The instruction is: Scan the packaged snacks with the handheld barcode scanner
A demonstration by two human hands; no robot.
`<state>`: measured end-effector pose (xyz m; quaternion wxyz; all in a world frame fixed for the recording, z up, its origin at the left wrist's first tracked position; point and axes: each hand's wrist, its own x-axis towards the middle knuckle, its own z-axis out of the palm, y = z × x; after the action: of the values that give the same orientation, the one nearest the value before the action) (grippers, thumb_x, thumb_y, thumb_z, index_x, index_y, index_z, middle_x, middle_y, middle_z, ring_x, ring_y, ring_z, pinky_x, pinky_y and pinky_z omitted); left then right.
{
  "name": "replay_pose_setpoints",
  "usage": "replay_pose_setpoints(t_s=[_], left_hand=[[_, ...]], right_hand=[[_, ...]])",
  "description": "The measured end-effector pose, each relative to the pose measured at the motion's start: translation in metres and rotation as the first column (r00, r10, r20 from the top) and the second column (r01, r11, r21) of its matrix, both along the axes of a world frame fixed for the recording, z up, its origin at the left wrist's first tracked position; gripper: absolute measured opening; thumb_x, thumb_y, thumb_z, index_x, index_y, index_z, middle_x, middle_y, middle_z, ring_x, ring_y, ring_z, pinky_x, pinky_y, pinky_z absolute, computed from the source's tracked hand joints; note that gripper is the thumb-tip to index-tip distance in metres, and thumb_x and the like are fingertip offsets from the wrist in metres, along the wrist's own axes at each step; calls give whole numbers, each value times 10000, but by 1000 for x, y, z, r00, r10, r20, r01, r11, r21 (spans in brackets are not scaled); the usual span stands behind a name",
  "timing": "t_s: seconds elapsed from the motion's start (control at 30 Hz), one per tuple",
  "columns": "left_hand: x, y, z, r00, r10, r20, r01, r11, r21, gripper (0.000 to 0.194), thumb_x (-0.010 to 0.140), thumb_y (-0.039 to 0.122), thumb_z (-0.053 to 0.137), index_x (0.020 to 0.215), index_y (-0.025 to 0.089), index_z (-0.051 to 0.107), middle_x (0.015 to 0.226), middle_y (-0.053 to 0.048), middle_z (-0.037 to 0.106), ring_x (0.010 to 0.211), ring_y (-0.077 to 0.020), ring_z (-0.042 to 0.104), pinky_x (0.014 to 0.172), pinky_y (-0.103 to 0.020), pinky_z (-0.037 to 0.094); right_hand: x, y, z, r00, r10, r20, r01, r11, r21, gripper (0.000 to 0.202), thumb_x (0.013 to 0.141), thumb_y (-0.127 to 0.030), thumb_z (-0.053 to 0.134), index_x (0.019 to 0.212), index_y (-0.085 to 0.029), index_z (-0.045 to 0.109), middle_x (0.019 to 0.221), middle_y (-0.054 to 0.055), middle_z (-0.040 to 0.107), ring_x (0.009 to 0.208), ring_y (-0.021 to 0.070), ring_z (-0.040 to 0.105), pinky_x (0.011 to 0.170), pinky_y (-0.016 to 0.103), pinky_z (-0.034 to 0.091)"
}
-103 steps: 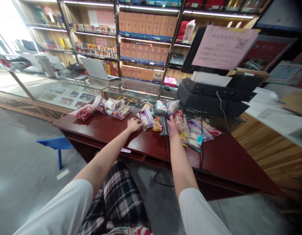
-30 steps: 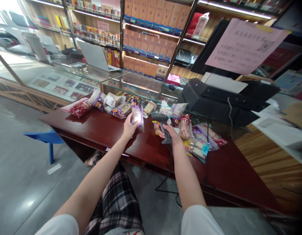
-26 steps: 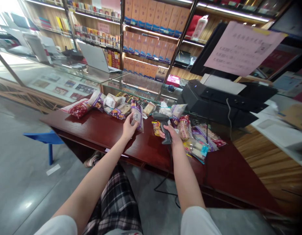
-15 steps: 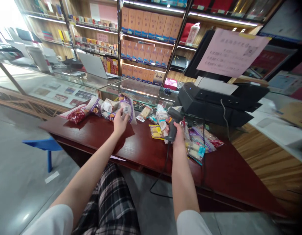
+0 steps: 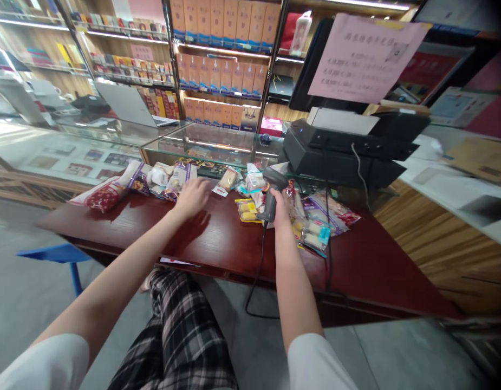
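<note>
My right hand [image 5: 280, 208] is wrapped around the grip of a dark barcode scanner [image 5: 270, 197], whose cable hangs over the desk's front edge. Close beside a purple-and-clear snack bag [image 5: 180, 179], my left hand [image 5: 194, 197] hovers over the desk, fingers loosely spread and apparently empty. The bag lies among other packs at the left: a white crumpled pack [image 5: 157, 176], a purple pack [image 5: 138, 181] and a bag of red snacks [image 5: 104, 196]. Between my hands lie a small snack pack [image 5: 228, 181] and a yellow-edged pack [image 5: 248, 210], the latter just left of the scanner.
Several more packs, including one with a blue label [image 5: 316, 237], lie right of the scanner on the dark red desk [image 5: 218, 238]. Behind stand a glass counter [image 5: 218, 143], a black printer [image 5: 335, 151] and a monitor with a pink notice [image 5: 366, 59]. A blue stool [image 5: 55, 252] is at left.
My left hand has let go of the purple-and-clear bag, which was propped up and now lies lower among the left packs. The camera view has shifted; the scanner stays in my right hand.
</note>
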<state>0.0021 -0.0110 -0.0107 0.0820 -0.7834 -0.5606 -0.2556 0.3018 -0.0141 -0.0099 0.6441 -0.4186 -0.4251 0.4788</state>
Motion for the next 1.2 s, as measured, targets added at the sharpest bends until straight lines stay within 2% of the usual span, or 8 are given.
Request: replay_pose_setpoints(t_s=[0.1, 0.3, 0.57, 0.77, 0.83, 0.97, 1.07, 1.2], left_hand=[[50, 7, -20, 987, -121, 104, 139, 973, -185, 469, 944, 399, 507, 1336, 151, 573, 1318, -185, 631, 1231, -331, 589, 1071, -478, 423], [104, 41, -47, 950, 1, 311, 138, 896, -423, 470, 892, 450, 605, 1274, 180, 642, 1258, -161, 693, 1205, -345, 612, 1024, -470, 448], [86, 53, -56, 889, 16, 457, 158, 928, -339, 202, 872, 279, 570, 1007, 182, 685, 1046, -110, 706, 1035, -263, 646, 977, -422, 496], [83, 23, -41, 907, 119, 405, -134, 991, 10, 370, 921, 314, 525, 1254, 209, 650, 1413, -160, 542, 1435, -344, 380, 1193, -556, 276], [92, 12, -37, 963, 78, 257, -76, 997, -19, 486, 893, 478, 599, 1317, 241, 620, 1531, -140, 465, 1508, -403, 237, 1208, -664, 118], [96, 8, -39, 994, 12, 113, 15, 972, -234, 618, 850, 474, 669, 1362, 142, 577, 1564, -252, 405, 1479, -459, 298, 1190, -656, 176], [82, 15, -44, 982, 109, 154, -77, 977, -198, 536, 900, 325, 593, 1376, 82, 549, 1540, -296, 411, 1470, -433, 331, 1179, -592, 262], [62, 21, -47, 952, 230, 204, -189, 961, -203, 551, 863, 436, 656, 1323, 138, 602, 1483, -257, 496, 1463, -463, 316, 1147, -645, 281]], right_hand=[[7, 1, 2, 984, -54, -171, 61, 998, 33, 276, 708, -410, 682, 870, -189, 666, 742, 12, 727, 530, 123, 603, 479, 244, 497], [16, 5, -2, 983, -8, -185, 19, 998, 60, 218, 722, -370, 705, 851, -201, 658, 796, 13, 742, 559, 131, 642, 533, 268, 557], [10, 6, -1, 987, -35, -158, 38, 999, 18, 174, 739, -358, 680, 831, -210, 683, 810, 11, 738, 586, 142, 627, 568, 287, 541], [8, 4, -2, 989, -66, -129, 64, 998, -23, 188, 757, -394, 667, 826, -220, 680, 787, 4, 726, 585, 141, 608, 592, 290, 538], [7, 4, -2, 992, -59, -110, 56, 998, -32, 210, 743, -417, 683, 814, -220, 677, 766, 5, 719, 571, 141, 598, 566, 286, 527], [6, 3, -2, 994, -48, -98, 46, 999, -26, 226, 715, -434, 716, 810, -234, 675, 762, -1, 721, 551, 140, 584, 508, 281, 507], [5, 2, -1, 994, -57, -90, 55, 998, -26, 253, 698, -435, 720, 820, -219, 671, 772, 9, 729, 544, 138, 594, 499, 282, 516], [6, 0, 2, 996, -46, -80, 45, 999, -15, 279, 685, -418, 722, 850, -200, 665, 750, 10, 732, 527, 132, 612, 487, 265, 512]])
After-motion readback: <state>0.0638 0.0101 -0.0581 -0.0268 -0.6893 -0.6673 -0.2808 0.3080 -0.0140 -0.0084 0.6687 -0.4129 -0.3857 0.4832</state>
